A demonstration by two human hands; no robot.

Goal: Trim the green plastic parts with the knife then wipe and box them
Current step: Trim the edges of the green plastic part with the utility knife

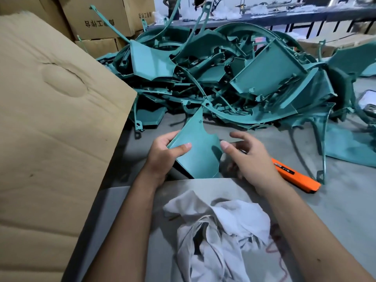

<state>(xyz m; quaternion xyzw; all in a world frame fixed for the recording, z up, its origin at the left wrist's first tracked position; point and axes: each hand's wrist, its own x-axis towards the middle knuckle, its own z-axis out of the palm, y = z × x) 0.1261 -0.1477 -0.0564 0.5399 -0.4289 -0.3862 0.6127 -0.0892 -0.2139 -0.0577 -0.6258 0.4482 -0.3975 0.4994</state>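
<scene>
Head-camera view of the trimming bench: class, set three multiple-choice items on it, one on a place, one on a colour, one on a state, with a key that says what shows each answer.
1. Where does the knife lie?
A. On the table to the right of the right hand
B. Inside the cardboard box
C. On top of the cloth

2. What colour is the knife's handle?
A. Blue
B. Orange
C. White

3. How is the green panel held?
A. It lies flat, untouched
B. The left hand grips its edge
C. Both hands press it into the pile

Key:
1 A, the knife rests on the grey table just beyond the right hand.
2 B, its body is bright orange.
3 B, the left hand has its thumb over the panel's face, while the right hand's fingers are spread.
</scene>
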